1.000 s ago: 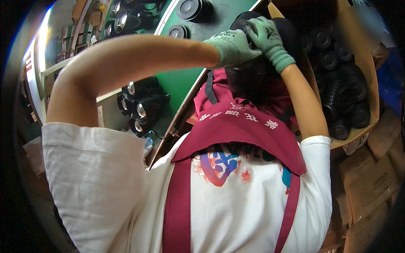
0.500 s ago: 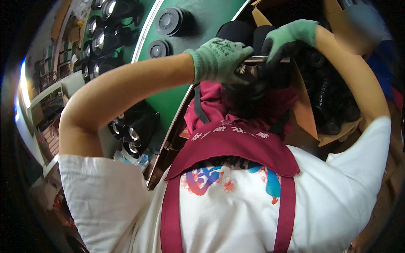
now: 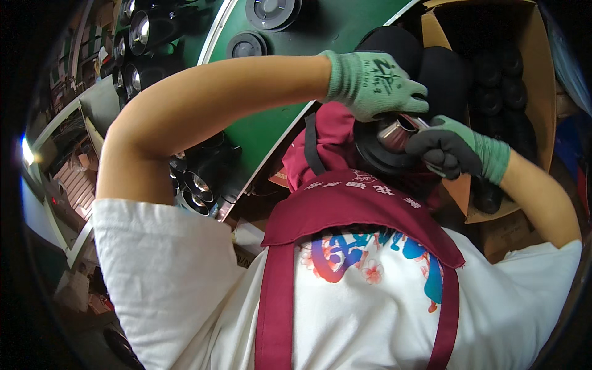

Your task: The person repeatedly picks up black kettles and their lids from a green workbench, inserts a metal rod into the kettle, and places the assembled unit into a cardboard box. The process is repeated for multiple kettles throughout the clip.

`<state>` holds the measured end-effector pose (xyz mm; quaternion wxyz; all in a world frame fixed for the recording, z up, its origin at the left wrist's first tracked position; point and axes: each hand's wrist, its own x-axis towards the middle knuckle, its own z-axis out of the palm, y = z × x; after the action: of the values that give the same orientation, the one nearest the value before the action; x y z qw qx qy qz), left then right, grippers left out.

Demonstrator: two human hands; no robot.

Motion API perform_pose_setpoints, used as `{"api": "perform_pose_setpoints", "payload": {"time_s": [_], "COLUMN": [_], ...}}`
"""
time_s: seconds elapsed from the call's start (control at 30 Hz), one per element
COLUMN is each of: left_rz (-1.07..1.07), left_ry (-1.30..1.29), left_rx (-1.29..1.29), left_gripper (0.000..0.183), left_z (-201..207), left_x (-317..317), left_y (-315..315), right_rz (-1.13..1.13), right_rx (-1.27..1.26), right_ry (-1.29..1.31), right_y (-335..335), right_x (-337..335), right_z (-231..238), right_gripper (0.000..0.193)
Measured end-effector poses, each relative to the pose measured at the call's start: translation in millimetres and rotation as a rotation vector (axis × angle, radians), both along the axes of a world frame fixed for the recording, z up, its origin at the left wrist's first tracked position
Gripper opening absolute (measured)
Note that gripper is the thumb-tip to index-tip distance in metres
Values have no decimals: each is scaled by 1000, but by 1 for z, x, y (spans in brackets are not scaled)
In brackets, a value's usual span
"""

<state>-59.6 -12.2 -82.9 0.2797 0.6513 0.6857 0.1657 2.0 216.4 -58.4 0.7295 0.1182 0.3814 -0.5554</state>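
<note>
Both hands wear green knit gloves with dark grip coating and meet above my lap. Between them is a shiny metal cup-like piece (image 3: 395, 134) with a thin metal edge or bar. My left hand (image 3: 382, 86) is closed at its upper side, palm down, fingertips partly hidden. From the right, my right hand (image 3: 445, 150) has its fingers curled against the metal, thumb close to the bar. Just below the metal lies a black round part (image 3: 377, 155) with a wide rim, resting over the maroon apron (image 3: 336, 132). My hands cover part of it.
A green worktop (image 3: 265, 132) with a metal edge runs along the left. Two black ribbed discs (image 3: 271, 11) sit at its far end. Several black housings with shiny round ends (image 3: 142, 31) stand further left. At right is an open cardboard box (image 3: 536, 80) of black round parts.
My view has shifted. My right hand has come down and toward me, turning from above the metal piece to its right side. The metal piece now shows tilted, its shiny cup more visible.
</note>
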Motion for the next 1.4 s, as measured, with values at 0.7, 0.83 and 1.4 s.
{"api": "perform_pose_setpoints", "payload": {"time_s": [0.7,0.83,1.4], "left_rz": [724,706,1495], "left_ry": [209,-332,-380], "left_rx": [567,435,1110], "left_gripper": [66,78,70], "left_z": [-10,-11,56], "left_x": [-37,20,110], "left_y": [17,-49,-107], "right_rz": [-1123,-742,-520], "right_rx": [473,603,237], "right_ry": [119,756,1374], "right_y": [30,29,-60], "right_x": [71,-28,-102], "right_z": [67,-9,-67], "right_gripper": [24,26,58]}}
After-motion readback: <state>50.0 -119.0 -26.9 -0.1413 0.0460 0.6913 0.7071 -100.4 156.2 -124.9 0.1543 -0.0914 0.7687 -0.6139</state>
